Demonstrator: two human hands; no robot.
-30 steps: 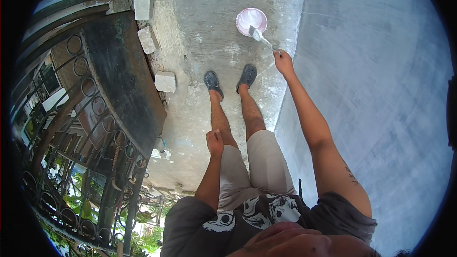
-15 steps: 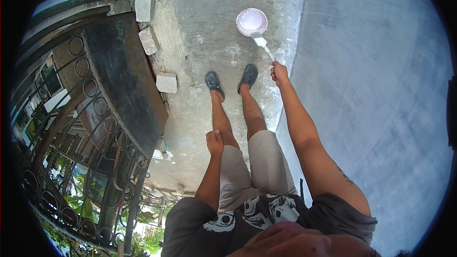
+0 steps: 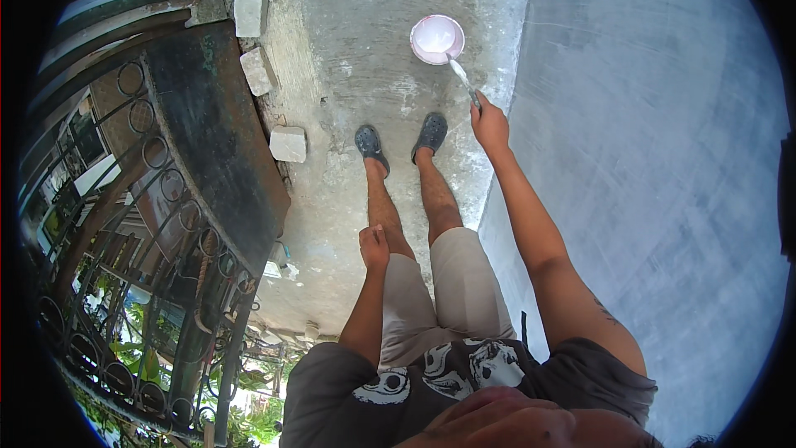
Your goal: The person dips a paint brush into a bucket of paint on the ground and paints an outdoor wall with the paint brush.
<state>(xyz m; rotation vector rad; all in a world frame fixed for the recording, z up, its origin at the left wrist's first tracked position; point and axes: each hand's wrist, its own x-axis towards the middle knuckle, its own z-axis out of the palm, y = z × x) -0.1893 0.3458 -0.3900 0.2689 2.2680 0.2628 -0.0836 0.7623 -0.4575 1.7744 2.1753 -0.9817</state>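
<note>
Wrapped round the handle of a long white-smeared paintbrush is my right hand, out ahead of me beside the wall. The brush slants down to the near rim of a round pail with white paint inside; its head seems turned edge-on, so its bristles hardly show. My left hand hangs by my left knee, fingers curled in. Whether anything sits inside those fingers cannot be made out.
On the right rises a wall with streaky whitish paint. Pale blocks line the concrete floor's left side, beside a dark metal gate with ring-patterned bars. My feet in dark clogs stand short of the pail.
The brush has turned in my right hand, from showing its broad flat head to a narrow edge at the pail's rim. My left hand stays where it was.
</note>
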